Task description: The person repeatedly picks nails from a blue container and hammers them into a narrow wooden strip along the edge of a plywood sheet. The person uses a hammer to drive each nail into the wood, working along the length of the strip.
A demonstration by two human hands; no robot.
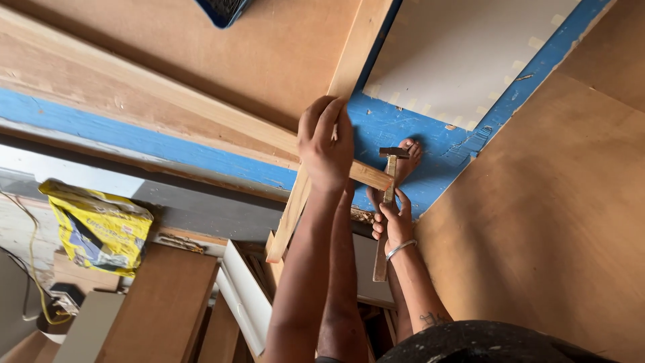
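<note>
My left hand presses down where two wooden strips cross: a long strip running left to right and a narrower strip running from the top down. My right hand, with a metal bangle at the wrist, grips the wooden handle of a hammer. The hammer's metal head sits just right of the long strip's end. My bare foot rests on the blue-painted board behind the hammer. My leg runs down between my two arms.
A white panel lies on the blue board. A large plywood sheet fills the right side. A yellow bag, a yellow cable, stacked boards and white trim are at lower left.
</note>
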